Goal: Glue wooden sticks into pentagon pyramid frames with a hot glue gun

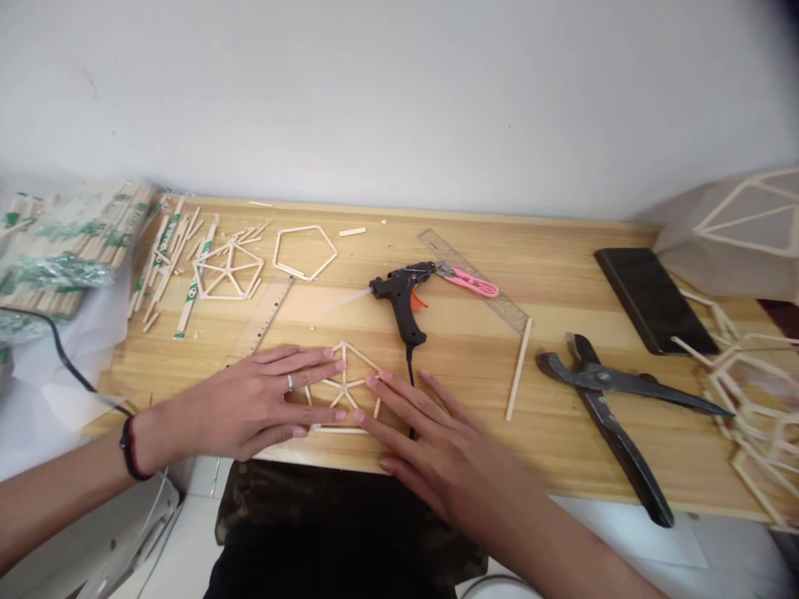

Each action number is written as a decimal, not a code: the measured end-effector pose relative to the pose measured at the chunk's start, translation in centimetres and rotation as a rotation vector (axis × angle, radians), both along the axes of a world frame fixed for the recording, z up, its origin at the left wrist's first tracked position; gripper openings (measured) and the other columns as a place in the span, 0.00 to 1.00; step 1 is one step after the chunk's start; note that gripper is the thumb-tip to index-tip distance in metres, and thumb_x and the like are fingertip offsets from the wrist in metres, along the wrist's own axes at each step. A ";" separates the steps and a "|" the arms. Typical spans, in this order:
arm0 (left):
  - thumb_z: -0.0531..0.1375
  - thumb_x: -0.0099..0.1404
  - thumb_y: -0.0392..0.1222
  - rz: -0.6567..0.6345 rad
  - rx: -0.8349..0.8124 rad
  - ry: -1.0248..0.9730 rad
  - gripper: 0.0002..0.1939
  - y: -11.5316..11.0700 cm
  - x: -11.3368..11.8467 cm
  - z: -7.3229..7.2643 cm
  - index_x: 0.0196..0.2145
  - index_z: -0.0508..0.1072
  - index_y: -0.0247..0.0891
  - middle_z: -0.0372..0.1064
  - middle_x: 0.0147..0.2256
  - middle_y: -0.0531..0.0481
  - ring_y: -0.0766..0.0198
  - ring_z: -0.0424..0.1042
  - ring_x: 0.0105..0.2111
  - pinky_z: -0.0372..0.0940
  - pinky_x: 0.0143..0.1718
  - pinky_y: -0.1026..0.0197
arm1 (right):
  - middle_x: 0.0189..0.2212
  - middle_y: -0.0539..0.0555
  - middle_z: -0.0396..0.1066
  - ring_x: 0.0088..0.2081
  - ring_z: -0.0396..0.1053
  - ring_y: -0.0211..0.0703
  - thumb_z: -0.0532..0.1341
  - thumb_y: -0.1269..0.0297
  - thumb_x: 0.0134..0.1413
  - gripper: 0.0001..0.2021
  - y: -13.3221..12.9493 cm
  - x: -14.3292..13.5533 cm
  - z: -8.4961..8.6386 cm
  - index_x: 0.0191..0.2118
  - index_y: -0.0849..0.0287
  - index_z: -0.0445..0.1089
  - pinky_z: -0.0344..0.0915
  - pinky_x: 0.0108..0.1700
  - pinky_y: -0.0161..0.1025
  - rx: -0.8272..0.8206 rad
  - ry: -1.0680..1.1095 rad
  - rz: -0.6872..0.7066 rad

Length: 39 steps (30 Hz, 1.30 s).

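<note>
Flat on the table near its front edge lies a pentagon frame of wooden sticks [344, 388], its spokes meeting at the centre. My left hand [275, 395], with a ring and a dark bracelet, rests on the frame's left side, fingers stretched out. From the right, my right hand [424, 433] lays its spread fingertips on the frame's right side and lower spokes. Parts of the rim are hidden under the fingers. Just beyond the hands a black glue gun [403, 299] with an orange trigger lies on its side, its cord running down beside my right hand.
Another spoked pentagon [229, 270], a plain pentagon outline [305, 252] and loose sticks lie left. Bagged chopsticks [81, 241] fill the left end. Pink small snips [473, 283], a ruler [430, 241], a single stick [518, 370], large cutters [604, 378], a phone [655, 299] and stick structures [758, 391] lie right.
</note>
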State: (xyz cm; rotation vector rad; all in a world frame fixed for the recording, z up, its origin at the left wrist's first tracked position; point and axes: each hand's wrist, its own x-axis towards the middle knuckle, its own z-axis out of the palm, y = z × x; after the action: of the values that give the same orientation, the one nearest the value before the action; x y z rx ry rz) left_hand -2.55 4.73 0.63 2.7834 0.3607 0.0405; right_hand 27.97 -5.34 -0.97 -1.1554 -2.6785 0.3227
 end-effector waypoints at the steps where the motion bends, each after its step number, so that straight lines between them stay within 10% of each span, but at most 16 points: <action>1: 0.59 0.75 0.39 0.008 -0.007 -0.010 0.35 0.0 0.0 -0.1 0.74 0.57 0.61 0.52 0.76 0.51 0.48 0.53 0.75 0.55 0.73 0.45 | 0.71 0.63 0.64 0.72 0.62 0.57 0.56 0.61 0.76 0.22 0.0 0.0 0.0 0.70 0.54 0.65 0.66 0.68 0.66 -0.004 0.001 0.000; 19: 0.59 0.76 0.43 0.003 0.023 -0.030 0.29 0.0 -0.1 -1.0 0.72 0.64 0.56 0.54 0.75 0.50 0.47 0.53 0.75 0.57 0.71 0.43 | 0.70 0.68 0.65 0.70 0.62 0.61 0.45 0.53 0.79 0.30 -1.7 -2.7 -0.6 0.71 0.72 0.61 0.63 0.65 0.62 0.173 -0.127 -0.128; 39: 0.58 0.77 0.44 0.007 0.027 -0.099 0.26 0.0 0.4 -1.1 0.70 0.67 0.53 0.60 0.72 0.46 0.49 0.56 0.74 0.57 0.69 0.44 | 0.70 0.72 0.60 0.74 0.53 0.64 0.54 0.52 0.76 0.29 -2.3 -2.6 -0.9 0.72 0.64 0.61 0.59 0.67 0.65 0.111 -0.087 -0.113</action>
State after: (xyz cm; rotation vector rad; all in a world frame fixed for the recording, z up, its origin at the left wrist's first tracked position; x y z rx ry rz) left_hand -2.17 4.68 -0.46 2.7936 0.3476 0.1859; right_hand 25.33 -7.63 -1.88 -1.3077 -2.6525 0.1059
